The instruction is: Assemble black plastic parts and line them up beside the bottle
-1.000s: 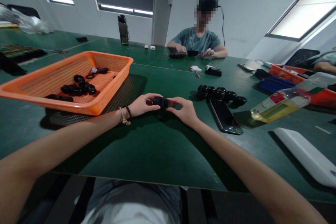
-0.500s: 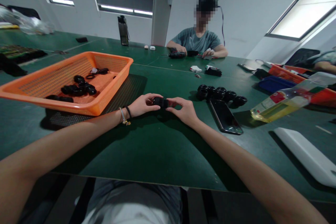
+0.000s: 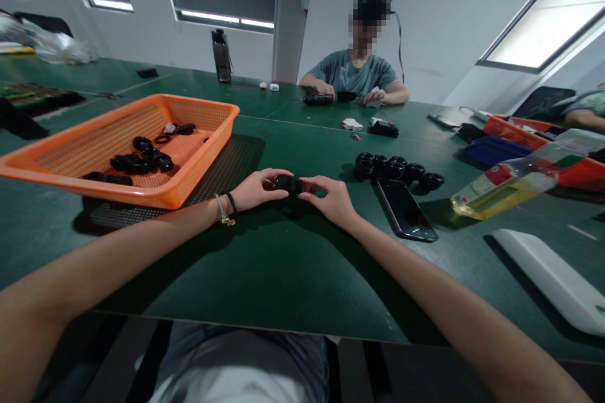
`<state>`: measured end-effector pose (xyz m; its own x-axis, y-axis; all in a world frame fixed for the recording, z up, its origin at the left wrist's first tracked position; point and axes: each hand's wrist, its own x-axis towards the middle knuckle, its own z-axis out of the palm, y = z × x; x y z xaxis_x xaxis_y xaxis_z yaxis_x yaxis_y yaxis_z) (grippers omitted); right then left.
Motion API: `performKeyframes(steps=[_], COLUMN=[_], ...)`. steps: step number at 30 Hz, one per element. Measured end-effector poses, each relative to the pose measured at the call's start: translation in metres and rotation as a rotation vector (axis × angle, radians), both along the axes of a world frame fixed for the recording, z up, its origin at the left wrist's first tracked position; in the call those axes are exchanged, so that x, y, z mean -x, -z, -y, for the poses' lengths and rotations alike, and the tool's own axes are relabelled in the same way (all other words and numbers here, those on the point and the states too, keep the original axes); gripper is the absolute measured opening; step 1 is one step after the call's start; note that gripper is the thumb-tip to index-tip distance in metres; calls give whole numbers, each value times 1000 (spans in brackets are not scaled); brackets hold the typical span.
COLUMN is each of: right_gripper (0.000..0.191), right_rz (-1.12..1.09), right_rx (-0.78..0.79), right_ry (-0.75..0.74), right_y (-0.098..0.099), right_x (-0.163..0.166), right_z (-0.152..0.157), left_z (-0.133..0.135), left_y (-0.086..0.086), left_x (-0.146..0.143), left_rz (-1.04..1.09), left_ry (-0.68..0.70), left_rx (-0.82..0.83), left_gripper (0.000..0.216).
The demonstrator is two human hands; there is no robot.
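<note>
Between my hands, just above the green table [image 3: 283, 271], is a small black ribbed cylindrical part [image 3: 288, 185]. My left hand [image 3: 258, 189] grips its left end between thumb and fingers. At the right end, my right hand [image 3: 328, 198] pinches the same part with thumb and forefinger. Its exact kind is too small and dark to make out. Similar black parts [image 3: 392, 169] stand in a cluster to the right. More black pieces [image 3: 142, 157], some ring-shaped, lie in the orange basket [image 3: 177, 195] on the left.
A smartphone [image 3: 406, 211] lies right of my right hand. Beyond it are a bottle of yellow liquid [image 3: 508, 186] and a white block-like object [image 3: 551, 280]. Across the table a person [image 3: 354, 72] handles a power drill [image 3: 318, 99]. A dark water bottle [image 3: 221, 55] stands at the back.
Both hands stay in place around the black part, which looks slightly turned. Nothing else has visibly moved.
</note>
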<state>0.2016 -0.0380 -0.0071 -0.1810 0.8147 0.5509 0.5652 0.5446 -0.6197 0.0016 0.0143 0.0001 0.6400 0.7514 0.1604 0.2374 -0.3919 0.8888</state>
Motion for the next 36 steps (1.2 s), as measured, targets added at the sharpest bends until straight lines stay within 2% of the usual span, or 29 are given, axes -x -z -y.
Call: performKeyframes(steps=[23,36], right_gripper=[26,27], right_rz=[26,-12], right_rx=[-34,12], right_ry=[-11,1], right_y=[0,0], right_x=[0,2], right_z=[0,0], left_z=[0,1], left_y=[-1,-2], left_x=[0,0], left_rz=[-14,-1], left_ry=[-5,1], left_rx=[-5,2], left_gripper=[52,52])
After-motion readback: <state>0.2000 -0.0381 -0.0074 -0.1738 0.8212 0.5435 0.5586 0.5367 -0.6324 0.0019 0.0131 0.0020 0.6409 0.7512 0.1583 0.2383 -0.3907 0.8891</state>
